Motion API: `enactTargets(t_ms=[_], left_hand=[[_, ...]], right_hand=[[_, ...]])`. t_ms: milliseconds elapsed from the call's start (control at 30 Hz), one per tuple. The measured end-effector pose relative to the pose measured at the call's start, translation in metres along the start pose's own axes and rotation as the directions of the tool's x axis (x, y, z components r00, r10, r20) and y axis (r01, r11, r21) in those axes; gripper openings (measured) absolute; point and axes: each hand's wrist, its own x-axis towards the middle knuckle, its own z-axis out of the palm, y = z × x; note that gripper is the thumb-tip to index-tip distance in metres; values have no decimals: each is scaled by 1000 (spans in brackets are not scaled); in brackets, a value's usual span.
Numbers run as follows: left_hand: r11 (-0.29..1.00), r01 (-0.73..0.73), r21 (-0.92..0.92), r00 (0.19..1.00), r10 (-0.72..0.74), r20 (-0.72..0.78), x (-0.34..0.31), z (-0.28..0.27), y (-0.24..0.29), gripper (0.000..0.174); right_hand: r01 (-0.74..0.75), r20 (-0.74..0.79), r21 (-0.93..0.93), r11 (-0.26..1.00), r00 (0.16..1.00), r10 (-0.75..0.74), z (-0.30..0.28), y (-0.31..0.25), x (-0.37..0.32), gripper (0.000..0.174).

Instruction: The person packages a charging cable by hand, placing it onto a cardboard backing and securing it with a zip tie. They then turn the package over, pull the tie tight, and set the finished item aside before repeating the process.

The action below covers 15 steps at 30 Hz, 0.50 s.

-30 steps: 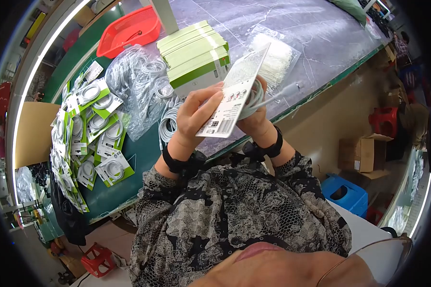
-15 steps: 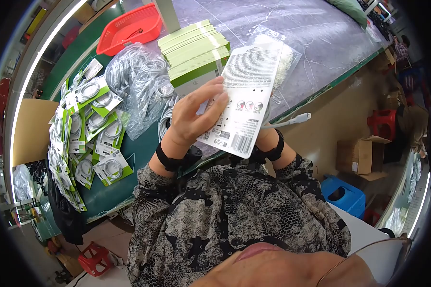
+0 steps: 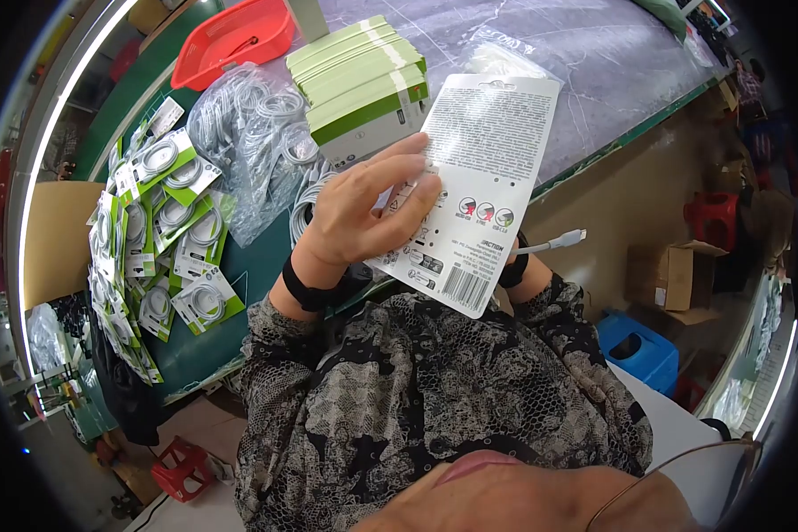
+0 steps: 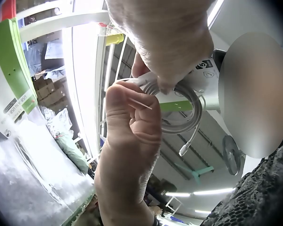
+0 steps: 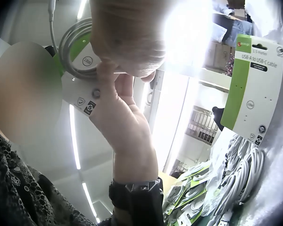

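A white packaging card [image 3: 483, 151] stands with its printed back toward me in the head view. My left hand [image 3: 355, 208] grips it by its left edge, thumb and fingers on either side. Against the card's green and white front lies a coiled white USB cable [image 4: 196, 115], whose plug end [image 3: 566, 240] sticks out past the right edge. My right hand [image 4: 132, 122] is behind the card, hidden from the head view. Its fingers are curled close beside the coil, and a thin white tie [image 4: 140, 103] pokes out between them.
A stack of green and white cards [image 3: 359, 80] stands on the table behind my hands. To the left are a bag of coiled cables [image 3: 248, 133], a heap of carded cables [image 3: 164, 222] and a red basket [image 3: 235, 44]. A clear bag of white ties [image 3: 505, 60] lies behind the card.
The card has turned from nearly edge-on to showing its full back, and has come lower and nearer to me. My right hand, visible earlier with the coil, is now behind it.
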Motion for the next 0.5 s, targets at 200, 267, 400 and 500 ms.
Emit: enactTargets(t_ms=[200,267,400,500], left_hand=[[1000,-10,0,999,10,30,-1,0,-2,25],[1000,-16,3,999,16,36,-2,0,-3,24],[1000,8,15,999,-9,53,-2,0,-3,26],[995,102,-12,995,-102,-22,-8,8,-9,28]], right_hand=[[77,58,-281,957,996,-64,-11,11,1,53],[-144,17,521,841,987,159,-8,5,5,54],[-185,-225,153,971,950,216,51,-48,-5,48],[-21,-209,-613,790,968,-137,54,-57,-8,37]])
